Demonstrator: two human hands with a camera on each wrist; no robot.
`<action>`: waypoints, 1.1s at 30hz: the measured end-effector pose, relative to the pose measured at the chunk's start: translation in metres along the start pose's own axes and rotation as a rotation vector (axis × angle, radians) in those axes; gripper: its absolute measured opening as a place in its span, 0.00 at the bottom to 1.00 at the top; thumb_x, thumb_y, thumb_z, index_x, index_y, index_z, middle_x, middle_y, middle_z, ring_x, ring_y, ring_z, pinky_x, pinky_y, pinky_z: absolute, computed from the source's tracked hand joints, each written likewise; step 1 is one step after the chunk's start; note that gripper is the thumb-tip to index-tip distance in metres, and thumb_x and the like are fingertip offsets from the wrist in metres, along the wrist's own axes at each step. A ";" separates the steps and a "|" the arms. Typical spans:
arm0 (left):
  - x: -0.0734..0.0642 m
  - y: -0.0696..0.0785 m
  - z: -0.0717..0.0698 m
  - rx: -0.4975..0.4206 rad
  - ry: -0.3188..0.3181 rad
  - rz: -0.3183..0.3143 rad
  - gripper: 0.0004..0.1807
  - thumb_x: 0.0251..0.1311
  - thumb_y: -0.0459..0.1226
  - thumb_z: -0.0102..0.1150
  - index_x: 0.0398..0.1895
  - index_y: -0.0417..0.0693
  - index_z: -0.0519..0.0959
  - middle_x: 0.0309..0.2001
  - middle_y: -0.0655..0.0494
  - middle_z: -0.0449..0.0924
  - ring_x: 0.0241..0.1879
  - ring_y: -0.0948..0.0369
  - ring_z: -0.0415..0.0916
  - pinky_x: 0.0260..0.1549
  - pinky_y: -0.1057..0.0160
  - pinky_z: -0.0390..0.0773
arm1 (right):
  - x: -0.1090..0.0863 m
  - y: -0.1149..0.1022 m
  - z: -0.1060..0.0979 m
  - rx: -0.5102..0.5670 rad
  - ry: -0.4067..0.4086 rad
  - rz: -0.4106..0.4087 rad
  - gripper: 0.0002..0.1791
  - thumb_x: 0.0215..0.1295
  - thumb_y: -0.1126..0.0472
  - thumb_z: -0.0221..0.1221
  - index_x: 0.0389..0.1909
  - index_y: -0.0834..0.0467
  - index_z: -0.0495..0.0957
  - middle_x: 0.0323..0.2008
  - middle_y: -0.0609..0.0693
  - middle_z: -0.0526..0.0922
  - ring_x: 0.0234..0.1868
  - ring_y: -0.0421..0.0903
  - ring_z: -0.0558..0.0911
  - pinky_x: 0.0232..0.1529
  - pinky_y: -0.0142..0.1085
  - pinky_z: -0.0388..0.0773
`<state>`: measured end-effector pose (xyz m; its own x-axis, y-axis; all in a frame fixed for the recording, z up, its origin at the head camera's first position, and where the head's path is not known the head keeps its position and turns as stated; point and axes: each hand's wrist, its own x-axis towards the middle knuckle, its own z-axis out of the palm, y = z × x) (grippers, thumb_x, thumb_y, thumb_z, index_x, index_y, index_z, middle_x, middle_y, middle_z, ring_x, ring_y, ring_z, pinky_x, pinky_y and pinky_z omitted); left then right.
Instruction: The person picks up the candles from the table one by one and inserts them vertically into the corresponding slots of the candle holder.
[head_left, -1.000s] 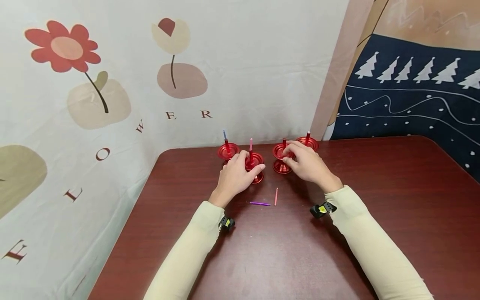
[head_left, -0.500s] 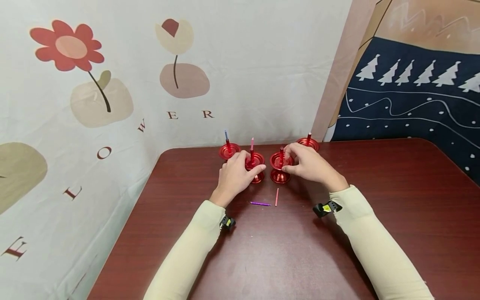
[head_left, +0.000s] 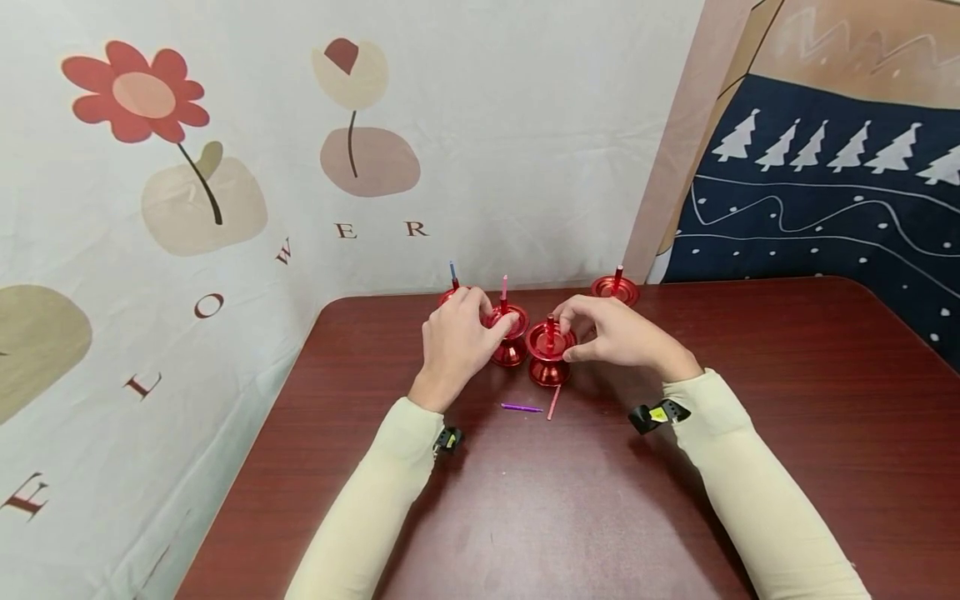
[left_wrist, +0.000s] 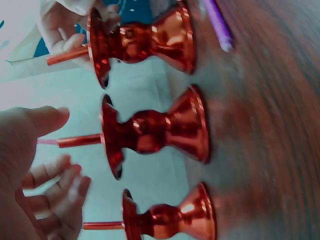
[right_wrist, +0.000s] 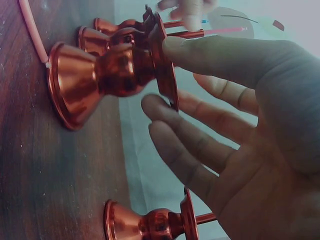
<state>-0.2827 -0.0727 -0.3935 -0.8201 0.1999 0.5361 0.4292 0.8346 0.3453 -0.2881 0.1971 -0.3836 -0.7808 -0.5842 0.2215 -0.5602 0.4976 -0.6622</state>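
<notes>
My right hand (head_left: 622,333) pinches the dish rim of a shiny red candle holder (head_left: 549,372), thumb in front and fingers round the back. That holder's stem tube has no candle in it. Its base meets the loose pink candle (head_left: 553,402) on the table. My left hand (head_left: 452,337) hovers with loosely bent fingers beside a second holder (head_left: 510,353), which carries an upright pink candle (head_left: 505,288). In the left wrist view the thumb and fingers are apart from that holder (left_wrist: 145,131). A purple candle (head_left: 521,408) lies in front.
At the back left, a holder (head_left: 454,284) with a blue candle (head_left: 452,270) is partly hidden by my left hand. Another holder (head_left: 615,290) stands at the back right. Printed cloth (head_left: 487,167) hangs behind the brown table (head_left: 510,517).
My right hand has drawn its holder forward and left, beside the one with the pink candle, and the loose pink candle has shifted slightly. My left hand has come off its holder, moving slightly left.
</notes>
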 end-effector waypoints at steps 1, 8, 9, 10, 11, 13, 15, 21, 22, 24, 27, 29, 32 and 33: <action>0.000 0.002 0.000 -0.022 0.005 0.019 0.20 0.67 0.53 0.75 0.31 0.50 0.80 0.30 0.56 0.80 0.26 0.56 0.76 0.25 0.51 0.80 | 0.000 0.000 0.000 0.020 -0.008 0.000 0.19 0.58 0.73 0.79 0.40 0.58 0.78 0.60 0.59 0.87 0.42 0.48 0.90 0.51 0.51 0.88; -0.002 0.015 0.006 -0.133 -0.141 0.146 0.12 0.72 0.47 0.70 0.45 0.49 0.90 0.38 0.56 0.89 0.32 0.62 0.82 0.32 0.56 0.84 | -0.002 -0.001 0.002 0.093 -0.040 0.028 0.18 0.60 0.74 0.78 0.43 0.59 0.80 0.59 0.57 0.88 0.45 0.50 0.93 0.52 0.48 0.89; -0.003 0.016 0.007 -0.135 -0.158 0.162 0.12 0.72 0.46 0.69 0.48 0.49 0.91 0.41 0.56 0.90 0.35 0.61 0.84 0.34 0.56 0.85 | -0.002 0.000 0.002 0.096 -0.040 0.032 0.17 0.61 0.73 0.77 0.43 0.59 0.80 0.59 0.58 0.88 0.46 0.50 0.93 0.52 0.48 0.89; -0.003 0.017 0.008 -0.136 -0.171 0.177 0.12 0.72 0.45 0.69 0.50 0.49 0.91 0.43 0.55 0.91 0.38 0.60 0.85 0.37 0.55 0.86 | -0.003 0.000 0.002 0.101 -0.041 0.034 0.17 0.62 0.73 0.77 0.44 0.59 0.80 0.59 0.58 0.88 0.46 0.51 0.93 0.53 0.48 0.89; -0.004 0.017 0.010 -0.143 -0.183 0.192 0.13 0.72 0.44 0.69 0.52 0.48 0.91 0.46 0.55 0.92 0.41 0.59 0.86 0.39 0.54 0.86 | -0.003 0.001 0.002 0.109 -0.042 0.041 0.17 0.62 0.73 0.77 0.44 0.59 0.80 0.58 0.58 0.88 0.47 0.52 0.93 0.53 0.48 0.89; -0.004 0.018 0.012 -0.164 -0.206 0.208 0.14 0.72 0.43 0.69 0.55 0.48 0.91 0.49 0.54 0.92 0.46 0.56 0.87 0.44 0.53 0.86 | -0.004 0.003 0.001 0.135 -0.053 0.056 0.17 0.64 0.72 0.76 0.47 0.60 0.80 0.57 0.59 0.87 0.47 0.53 0.93 0.52 0.48 0.89; -0.005 0.018 0.014 -0.188 -0.218 0.212 0.15 0.72 0.43 0.70 0.56 0.47 0.91 0.51 0.53 0.92 0.50 0.53 0.86 0.48 0.51 0.85 | -0.005 0.005 0.000 0.151 -0.077 0.094 0.18 0.65 0.69 0.76 0.49 0.60 0.79 0.55 0.58 0.87 0.46 0.53 0.92 0.52 0.46 0.89; -0.006 0.017 0.017 -0.209 -0.211 0.219 0.15 0.72 0.42 0.72 0.54 0.43 0.91 0.50 0.50 0.91 0.51 0.50 0.85 0.51 0.49 0.84 | -0.006 0.009 -0.002 0.100 -0.261 0.234 0.10 0.70 0.58 0.73 0.40 0.59 0.82 0.34 0.52 0.89 0.36 0.50 0.87 0.42 0.41 0.84; -0.006 0.017 0.017 -0.207 -0.209 0.220 0.14 0.71 0.42 0.72 0.53 0.43 0.92 0.50 0.49 0.91 0.51 0.50 0.85 0.51 0.49 0.84 | -0.006 0.009 -0.001 0.080 -0.306 0.253 0.10 0.71 0.57 0.72 0.37 0.58 0.84 0.31 0.51 0.88 0.34 0.49 0.86 0.39 0.40 0.83; -0.007 0.017 0.017 -0.204 -0.209 0.221 0.14 0.71 0.41 0.73 0.53 0.44 0.92 0.50 0.49 0.91 0.52 0.50 0.85 0.52 0.48 0.84 | -0.005 0.009 0.005 0.022 -0.386 0.272 0.11 0.71 0.54 0.72 0.32 0.57 0.86 0.27 0.48 0.87 0.31 0.45 0.85 0.35 0.38 0.81; -0.007 0.016 0.017 -0.203 -0.224 0.220 0.14 0.71 0.42 0.73 0.53 0.44 0.91 0.51 0.49 0.91 0.53 0.50 0.84 0.54 0.48 0.84 | -0.003 0.006 0.019 -0.037 -0.446 0.313 0.16 0.71 0.50 0.71 0.27 0.56 0.87 0.23 0.47 0.86 0.25 0.42 0.84 0.30 0.35 0.80; -0.007 0.016 0.017 -0.206 -0.232 0.223 0.14 0.72 0.41 0.72 0.53 0.43 0.91 0.51 0.49 0.91 0.54 0.50 0.83 0.55 0.48 0.83 | -0.001 0.003 0.029 -0.080 -0.442 0.350 0.20 0.71 0.46 0.72 0.25 0.56 0.86 0.20 0.47 0.85 0.22 0.42 0.82 0.26 0.34 0.79; -0.006 0.016 0.017 -0.209 -0.236 0.229 0.14 0.72 0.42 0.72 0.53 0.43 0.91 0.51 0.49 0.90 0.54 0.49 0.83 0.55 0.47 0.83 | 0.002 -0.005 0.042 -0.162 -0.410 0.423 0.22 0.65 0.41 0.75 0.24 0.53 0.85 0.19 0.47 0.84 0.19 0.41 0.80 0.24 0.35 0.77; -0.006 0.016 0.017 -0.210 -0.235 0.230 0.13 0.72 0.42 0.72 0.53 0.43 0.91 0.51 0.49 0.90 0.54 0.49 0.83 0.55 0.47 0.83 | 0.003 -0.007 0.045 -0.188 -0.400 0.440 0.22 0.63 0.40 0.77 0.23 0.52 0.84 0.18 0.47 0.84 0.18 0.42 0.80 0.24 0.35 0.77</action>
<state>-0.2773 -0.0522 -0.4047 -0.7473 0.5024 0.4349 0.6602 0.6361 0.3994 -0.2739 0.1635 -0.4104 -0.8058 -0.4756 -0.3529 -0.2770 0.8293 -0.4853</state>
